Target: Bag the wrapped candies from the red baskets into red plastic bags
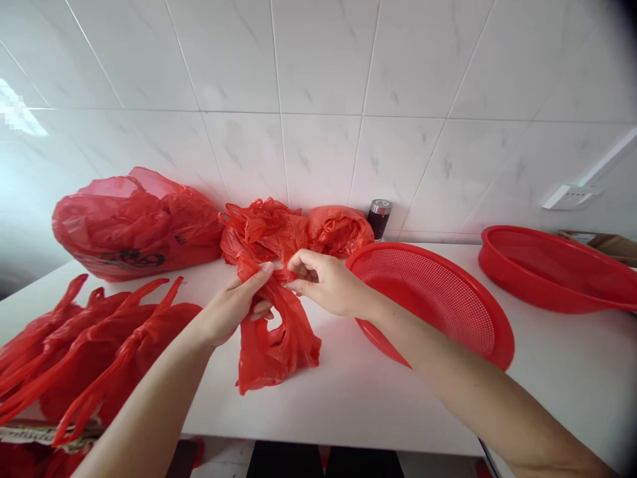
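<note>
Both my hands grip one crumpled red plastic bag (281,342) over the middle of the white table. My left hand (239,305) is closed round its bunched part, thumb on top. With fingertips pinched, my right hand (326,282) holds the same bag a little to the right. The bag's lower part hangs down with a hole-like loop in it. Behind my hands lie a heap of red plastic bags (263,226) and a rounded red bundle (343,226). Whether anything is inside the held bag, I cannot tell.
Several tied red bags (114,332) stand at the left. Behind them is a large stuffed red bag (139,226). A red perforated basin (478,299) sits right of my hands, with another red basin (557,272) farther right. A dark cylinder (379,219) stands by the tiled wall.
</note>
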Available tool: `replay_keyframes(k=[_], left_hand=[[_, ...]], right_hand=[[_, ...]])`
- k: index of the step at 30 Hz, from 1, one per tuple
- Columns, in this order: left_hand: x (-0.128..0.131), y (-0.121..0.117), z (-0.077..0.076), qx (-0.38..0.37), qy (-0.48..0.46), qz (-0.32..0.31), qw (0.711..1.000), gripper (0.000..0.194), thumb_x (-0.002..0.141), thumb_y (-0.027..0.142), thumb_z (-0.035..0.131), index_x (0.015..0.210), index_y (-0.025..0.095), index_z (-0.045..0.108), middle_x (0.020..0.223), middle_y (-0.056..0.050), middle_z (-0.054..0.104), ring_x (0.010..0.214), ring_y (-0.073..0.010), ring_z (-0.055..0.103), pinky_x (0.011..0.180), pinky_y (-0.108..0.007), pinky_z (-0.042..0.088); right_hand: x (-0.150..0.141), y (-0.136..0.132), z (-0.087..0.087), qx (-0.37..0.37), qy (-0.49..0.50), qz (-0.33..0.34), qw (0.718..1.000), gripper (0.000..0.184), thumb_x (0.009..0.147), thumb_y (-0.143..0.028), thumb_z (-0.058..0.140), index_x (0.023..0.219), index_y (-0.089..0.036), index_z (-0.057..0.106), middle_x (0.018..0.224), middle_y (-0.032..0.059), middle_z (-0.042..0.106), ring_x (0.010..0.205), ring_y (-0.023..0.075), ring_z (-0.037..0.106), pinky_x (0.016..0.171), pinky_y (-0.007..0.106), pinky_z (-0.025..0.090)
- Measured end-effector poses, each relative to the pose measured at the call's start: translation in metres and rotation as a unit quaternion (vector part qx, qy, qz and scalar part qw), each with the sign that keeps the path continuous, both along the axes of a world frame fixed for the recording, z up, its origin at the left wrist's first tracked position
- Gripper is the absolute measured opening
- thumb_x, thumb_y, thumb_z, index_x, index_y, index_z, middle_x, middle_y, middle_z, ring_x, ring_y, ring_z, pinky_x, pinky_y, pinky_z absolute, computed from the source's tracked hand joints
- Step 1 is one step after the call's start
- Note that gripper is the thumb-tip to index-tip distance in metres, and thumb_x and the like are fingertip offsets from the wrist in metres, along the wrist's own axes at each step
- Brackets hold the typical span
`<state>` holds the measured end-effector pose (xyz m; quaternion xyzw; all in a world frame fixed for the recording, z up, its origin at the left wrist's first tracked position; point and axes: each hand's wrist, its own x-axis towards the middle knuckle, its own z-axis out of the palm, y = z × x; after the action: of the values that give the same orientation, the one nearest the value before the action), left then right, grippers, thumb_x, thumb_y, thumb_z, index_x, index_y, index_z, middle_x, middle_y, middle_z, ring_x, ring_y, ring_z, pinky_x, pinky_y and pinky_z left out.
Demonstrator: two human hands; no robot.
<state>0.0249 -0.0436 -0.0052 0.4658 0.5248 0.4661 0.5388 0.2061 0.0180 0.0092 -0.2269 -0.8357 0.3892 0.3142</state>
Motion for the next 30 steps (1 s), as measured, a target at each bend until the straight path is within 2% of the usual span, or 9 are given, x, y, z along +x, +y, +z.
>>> replay_keyframes(k=[3,7,11,15,18,20,22,26,30], left_hand=[[-0.008,-0.001,-0.003,0.028,0.003,-0.004,1.0,0.034,0.088,0.051,0.049,0.081,0.019,0.057,0.051,0.005,0.049,0.049,-0.0082,0.043,0.052,-0.019,0.042],[-0.012,-0.011,0.001,0.061,0.074,-0.049,0.994,0.023,0.083,0.04,0.06,0.087,0.019,0.067,0.075,-0.002,0.068,0.069,-0.0153,0.061,0.064,-0.025,0.049],[-0.006,-0.019,0.0,0.095,0.216,-0.103,0.966,0.012,0.079,0.029,0.062,0.081,0.02,0.07,0.079,-0.001,0.069,0.074,-0.0161,0.061,0.069,-0.026,0.048],[-0.002,-0.021,-0.022,0.136,0.367,0.015,0.92,0.018,0.068,0.008,0.049,0.074,0.021,0.059,0.067,0.004,0.061,0.06,-0.0118,0.054,0.054,-0.021,0.039],[-0.001,-0.021,-0.041,0.214,0.425,0.134,0.87,0.024,0.066,0.003,0.044,0.078,0.021,0.054,0.083,0.002,0.064,0.066,-0.0115,0.055,0.058,-0.022,0.04],[0.0,-0.021,-0.049,0.244,0.421,0.171,0.857,0.023,0.073,0.007,0.046,0.088,0.022,0.056,0.096,0.0,0.064,0.067,-0.0112,0.055,0.062,-0.023,0.042],[0.001,-0.023,-0.053,0.248,0.404,0.166,0.865,0.023,0.081,0.014,0.049,0.099,0.024,0.06,0.102,-0.001,0.065,0.073,-0.012,0.058,0.068,-0.024,0.044],[-0.004,-0.033,-0.061,0.201,0.35,0.112,0.908,0.028,0.092,0.034,0.045,0.111,0.026,0.064,0.106,-0.002,0.068,0.096,-0.017,0.061,0.087,-0.027,0.045],[-0.027,-0.058,-0.092,0.106,0.316,0.192,0.923,0.039,0.09,0.049,0.044,0.096,0.02,0.07,0.076,-0.002,0.067,0.072,-0.0188,0.06,0.071,-0.029,0.05]], right_hand=[[0.016,-0.018,0.002,-0.028,0.014,0.016,0.999,0.007,0.088,-0.025,0.056,0.084,-0.019,0.055,0.079,-0.0026,0.059,0.074,0.01,0.056,0.07,0.026,0.046],[0.022,-0.036,0.004,-0.018,0.03,0.086,0.996,0.011,0.083,-0.032,0.065,0.087,-0.022,0.064,0.097,0.0008,0.061,0.092,0.0137,0.058,0.09,0.031,0.045],[0.002,-0.023,-0.028,-0.081,0.104,0.014,0.991,0.029,0.096,-0.04,0.043,0.12,-0.027,0.055,0.116,0.0034,0.059,0.11,0.0159,0.054,0.098,0.035,0.04],[-0.022,-0.012,-0.062,-0.154,0.073,-0.013,0.985,0.035,0.097,-0.046,0.039,0.122,-0.026,0.055,0.107,0.0035,0.061,0.101,0.0166,0.056,0.091,0.034,0.042],[-0.027,-0.012,-0.072,-0.249,0.079,0.041,0.964,0.035,0.093,-0.046,0.046,0.121,-0.026,0.054,0.086,0.0004,0.059,0.078,0.014,0.056,0.073,0.029,0.046],[-0.027,-0.014,-0.072,-0.308,0.079,0.094,0.944,0.029,0.092,-0.044,0.05,0.109,-0.023,0.059,0.081,-0.0006,0.057,0.072,0.0124,0.054,0.069,0.027,0.045],[-0.025,-0.016,-0.071,-0.329,0.084,0.108,0.934,0.023,0.091,-0.042,0.052,0.093,-0.02,0.06,0.079,-0.0011,0.055,0.07,0.011,0.053,0.068,0.025,0.043],[-0.024,-0.022,-0.074,-0.228,0.135,-0.009,0.964,0.024,0.093,-0.04,0.049,0.08,-0.02,0.051,0.075,-0.0029,0.053,0.071,0.01,0.052,0.068,0.023,0.042],[-0.021,-0.017,-0.101,-0.222,0.173,-0.101,0.954,0.027,0.094,-0.044,0.042,0.08,-0.021,0.046,0.081,-0.0011,0.056,0.076,0.0125,0.06,0.072,0.026,0.048]])
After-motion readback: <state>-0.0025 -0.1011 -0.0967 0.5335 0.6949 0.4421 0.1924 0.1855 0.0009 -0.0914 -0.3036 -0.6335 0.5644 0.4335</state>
